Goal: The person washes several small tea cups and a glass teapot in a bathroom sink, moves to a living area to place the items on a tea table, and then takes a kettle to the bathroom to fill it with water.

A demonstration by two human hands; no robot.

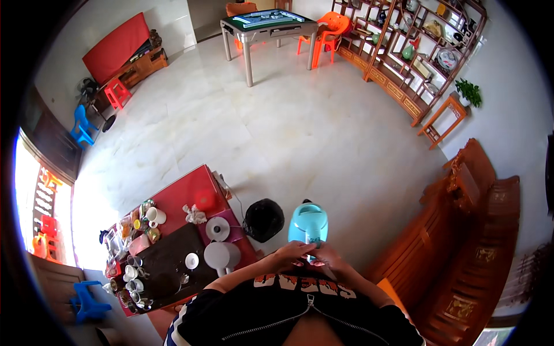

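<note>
I hold a light blue kettle (309,224) in front of my body, above the pale tiled floor. My left hand (293,252) rests on its near side, fingers curled against it. My right hand (328,257) grips the kettle's handle end from the right. Both hands touch each other at the kettle's near edge. Down to my left stands a red low table (183,196) with a dark tea tray (167,262), a white lidded pot (222,255) and a round white base (218,228).
A black bin bag (263,219) sits on the floor just left of the kettle. Several cups and jars (134,271) crowd the table's left end. A carved wooden bench (461,242) runs along my right. Farther off stand a game table (268,26), orange chairs (329,32) and a display shelf (415,52).
</note>
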